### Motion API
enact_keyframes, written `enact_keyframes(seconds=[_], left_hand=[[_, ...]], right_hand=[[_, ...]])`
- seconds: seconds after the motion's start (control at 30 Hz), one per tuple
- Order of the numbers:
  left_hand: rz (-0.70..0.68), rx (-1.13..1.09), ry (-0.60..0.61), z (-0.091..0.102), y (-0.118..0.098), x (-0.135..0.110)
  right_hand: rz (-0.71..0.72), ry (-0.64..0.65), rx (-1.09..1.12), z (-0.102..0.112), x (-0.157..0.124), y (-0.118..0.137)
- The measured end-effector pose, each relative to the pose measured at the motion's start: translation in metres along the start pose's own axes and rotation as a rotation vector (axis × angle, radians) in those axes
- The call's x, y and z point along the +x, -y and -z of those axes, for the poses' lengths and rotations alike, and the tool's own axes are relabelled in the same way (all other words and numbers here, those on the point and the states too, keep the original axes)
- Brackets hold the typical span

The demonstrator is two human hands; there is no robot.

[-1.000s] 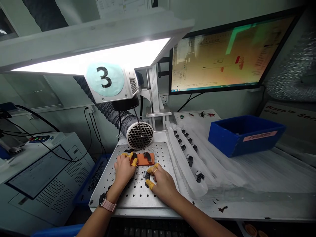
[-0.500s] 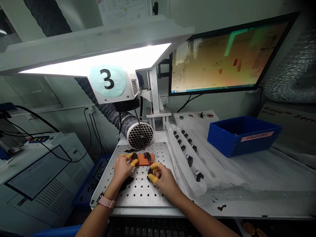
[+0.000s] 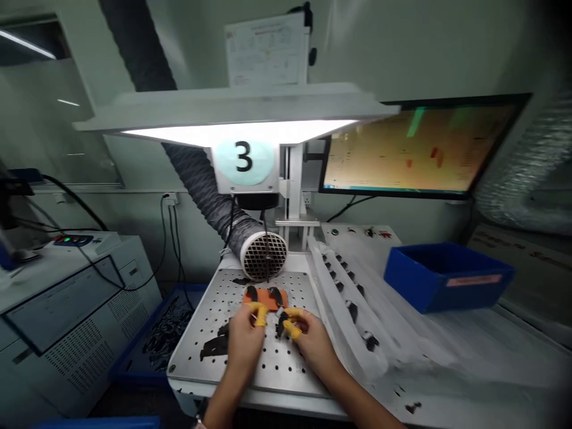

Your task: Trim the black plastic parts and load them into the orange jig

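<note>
We're live at a laser marking station, with the marking head (image 3: 243, 158) showing its big "3" and a monitor (image 3: 417, 149) glowing behind it, and all the action is on the perforated steel plate (image 3: 203, 316). Dead centre on that plate sits an orange pad (image 3: 263, 299), carrying two black parts (image 3: 252, 293) side by side. The left hand (image 3: 243, 339) comes in at the plate's near side, fingers curled, yellow finger cots (image 3: 258, 313) right up at the pad's near edge, but is it gripping anything? Can't tell from here! The right hand (image 3: 310, 342) is curled too, just beside a small black piece (image 3: 280, 325) in front of the pad, and it's too blurred to call a hold. Loose black pieces (image 3: 214, 347) lie on the plate's left side. Behind the plate, a round duct grille (image 3: 263, 256); to its right, white plastic sheeting (image 3: 324, 280) cradling a row of black parts (image 3: 353, 310), then a blue bin (image 3: 447, 280). Down left of the plate, a blue crate (image 3: 134, 372) is piled with dark pieces.
</note>
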State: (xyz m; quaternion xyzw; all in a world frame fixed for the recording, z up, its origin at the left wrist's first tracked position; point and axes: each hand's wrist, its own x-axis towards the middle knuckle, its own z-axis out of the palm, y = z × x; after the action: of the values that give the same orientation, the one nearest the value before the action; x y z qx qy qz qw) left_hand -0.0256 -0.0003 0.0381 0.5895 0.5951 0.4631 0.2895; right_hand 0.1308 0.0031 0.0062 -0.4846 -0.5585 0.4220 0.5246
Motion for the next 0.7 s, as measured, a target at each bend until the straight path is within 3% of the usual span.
enact_keyframes(seconds=[0.17, 0.33, 0.5, 0.6, 0.7], left_hand=[[0.007, 0.125, 0.055, -0.026, 0.000, -0.018], [-0.040, 0.354, 0.286, -0.038, 0.002, -0.028], [-0.125, 0.537, 0.396, -0.042, -0.002, -0.033], [-0.154, 0.579, 0.412, -0.044, -0.002, -0.035], [-0.140, 0.613, 0.412, -0.046, 0.002, -0.034]], right_hand=[[-0.117, -0.092, 0.118, 0.003, 0.003, 0.004], [-0.180, -0.255, 0.199, 0.002, 0.000, 0.023], [-0.069, -0.239, 0.311, -0.011, -0.007, 0.101], [0.142, -0.164, 0.363, -0.021, -0.008, 0.158], [0.395, -0.187, 0.365, -0.030, -0.009, 0.200]])
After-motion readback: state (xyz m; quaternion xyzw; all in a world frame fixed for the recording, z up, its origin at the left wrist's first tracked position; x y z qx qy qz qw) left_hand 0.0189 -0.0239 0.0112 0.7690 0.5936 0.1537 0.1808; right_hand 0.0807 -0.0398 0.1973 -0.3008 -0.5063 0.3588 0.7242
